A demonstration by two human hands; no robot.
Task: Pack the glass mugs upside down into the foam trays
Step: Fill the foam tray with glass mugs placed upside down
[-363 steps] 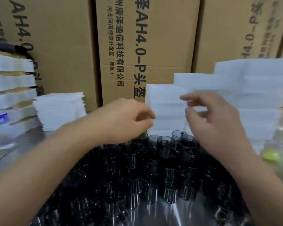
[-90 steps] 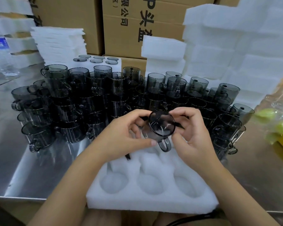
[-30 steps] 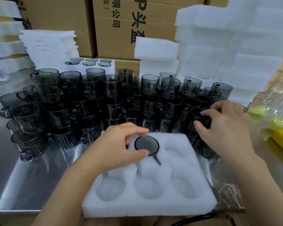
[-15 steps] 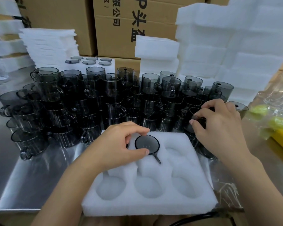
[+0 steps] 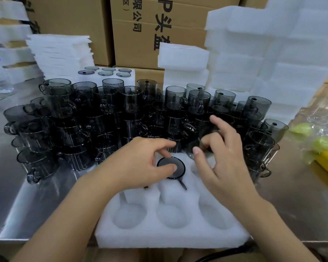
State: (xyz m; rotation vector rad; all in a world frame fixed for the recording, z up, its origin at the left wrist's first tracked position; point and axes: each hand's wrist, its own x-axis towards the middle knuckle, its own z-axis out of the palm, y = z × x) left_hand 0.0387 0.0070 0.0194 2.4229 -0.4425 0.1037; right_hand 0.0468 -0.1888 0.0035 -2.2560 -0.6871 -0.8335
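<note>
A white foam tray (image 5: pixel 170 237) sits at the near edge of a shiny steel desk (image 5: pixel 36 205), its three nearest wells bare. In the far middle well an upturned mug (image 5: pixel 179 164) of smoky grey glass stands base up. The left hand (image 5: pixel 140 163) pinches its base between thumb and forefinger. The right hand (image 5: pixel 225 163) curls its fingers (image 5: pixel 206 142) round a blurred second mug (image 5: pixel 203 136) above the far right well. Beyond is a crowded pile of mugs (image 5: pixel 102 118), then a filled tray (image 5: pixel 106 72), foam stacks (image 5: pixel 263 53) and cardboard boxes (image 5: pixel 140 25).
</note>
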